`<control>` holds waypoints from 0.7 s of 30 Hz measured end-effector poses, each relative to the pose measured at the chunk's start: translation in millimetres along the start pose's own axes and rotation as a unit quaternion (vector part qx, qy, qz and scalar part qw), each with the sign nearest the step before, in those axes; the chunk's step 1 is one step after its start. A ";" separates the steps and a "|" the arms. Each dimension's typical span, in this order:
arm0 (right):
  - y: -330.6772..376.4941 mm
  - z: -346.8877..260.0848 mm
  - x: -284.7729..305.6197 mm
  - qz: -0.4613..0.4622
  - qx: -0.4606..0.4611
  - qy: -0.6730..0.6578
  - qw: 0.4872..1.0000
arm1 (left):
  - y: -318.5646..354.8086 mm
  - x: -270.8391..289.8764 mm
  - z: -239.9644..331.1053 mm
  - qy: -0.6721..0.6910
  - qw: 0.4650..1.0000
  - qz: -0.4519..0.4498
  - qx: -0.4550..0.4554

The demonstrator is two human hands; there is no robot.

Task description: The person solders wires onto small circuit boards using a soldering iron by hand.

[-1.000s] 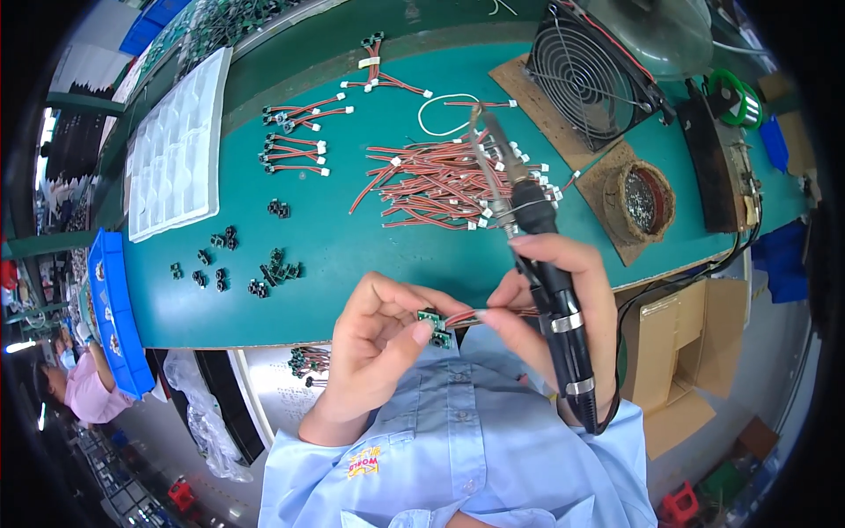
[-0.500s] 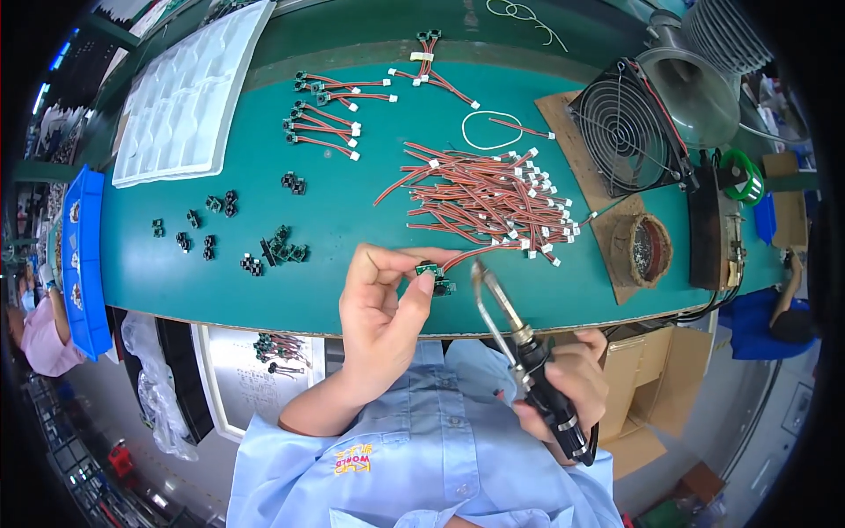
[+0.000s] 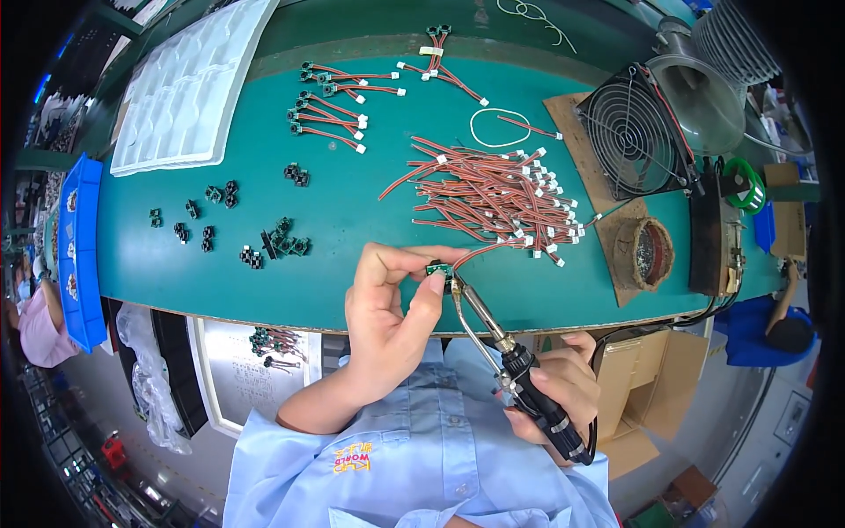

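Head view: our left hand point(image 3: 387, 321) pinches a board point(image 3: 437, 271); right hand point(image 3: 554, 387) grips the iron point(image 3: 493, 330), touching it; finished leads point(image 3: 330, 106) beyond, wires point(image 3: 493, 194) remaining.

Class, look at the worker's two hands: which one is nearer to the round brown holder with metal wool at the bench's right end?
Right. The right hand grips the soldering iron below and left of the holder; the left hand pinches a small green board farther left.

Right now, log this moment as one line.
left hand: pinches small green circuit board | right hand: grips soldering iron, tip at board | red wire attached
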State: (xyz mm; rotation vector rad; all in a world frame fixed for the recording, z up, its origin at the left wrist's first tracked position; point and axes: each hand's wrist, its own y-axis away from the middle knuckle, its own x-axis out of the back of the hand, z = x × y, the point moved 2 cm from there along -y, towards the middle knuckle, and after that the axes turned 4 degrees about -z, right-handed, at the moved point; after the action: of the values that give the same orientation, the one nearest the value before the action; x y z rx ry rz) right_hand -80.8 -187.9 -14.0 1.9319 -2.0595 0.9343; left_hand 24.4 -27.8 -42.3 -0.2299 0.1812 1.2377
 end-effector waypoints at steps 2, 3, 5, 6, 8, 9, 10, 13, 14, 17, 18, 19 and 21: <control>0.0 0.1 0.0 -0.002 -0.001 -0.001 1.000 | 0.3 -0.3 0.0 -0.002 1.000 0.000 0.002; 0.1 0.3 0.1 -0.001 -0.001 -0.001 1.000 | 0.4 -0.4 -0.1 -0.004 1.000 0.001 0.002; 0.3 0.8 0.3 -0.001 0.000 0.000 1.000 | 0.5 -0.8 -0.1 -0.006 1.000 0.002 0.001; 0.3 0.9 0.5 -0.001 0.000 0.000 1.000 | 0.6 -0.9 -0.1 -0.008 1.000 0.002 0.000; 0.2 0.9 0.9 -0.002 0.000 -0.002 1.000 | 0.8 -1.0 -1.1 -0.015 1.000 0.003 -0.006; 0.1 0.7 1.2 -0.004 0.000 -0.004 1.000 | 1.0 -0.9 -2.0 -0.021 1.000 0.004 -0.012; 0.0 0.6 1.6 -0.004 0.000 -0.005 1.000 | 1.2 -1.0 -2.6 -0.028 0.999 0.004 -0.018; 0.5 1.3 1.6 -0.005 0.000 -0.009 1.000 | 1.5 -1.2 -3.0 -0.035 0.999 0.006 -0.023; 1.1 1.9 1.3 -0.003 0.000 -0.011 1.000 | 1.7 -1.2 -3.1 -0.035 0.999 0.006 -0.023; 2.3 3.0 0.9 -0.001 0.000 -0.015 1.000 | 2.1 -1.2 -2.8 -0.036 0.999 0.007 -0.023; 2.6 3.1 1.0 -0.001 0.001 -0.015 1.000 | 2.2 -1.3 -2.7 -0.037 0.999 0.007 -0.024; 2.8 3.2 1.0 0.000 0.002 -0.016 1.000 | 2.3 -1.4 -2.5 -0.038 0.999 0.006 -0.025; 3.2 3.3 1.0 0.000 0.004 -0.017 1.000 | 2.6 -1.4 -2.1 -0.039 0.999 0.006 -0.028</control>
State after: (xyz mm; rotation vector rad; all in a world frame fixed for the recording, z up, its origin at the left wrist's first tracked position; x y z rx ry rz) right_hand -83.0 -190.6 -17.2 1.9659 -2.0766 0.9168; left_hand 21.4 -28.9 -44.2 -0.2276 0.0803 1.2625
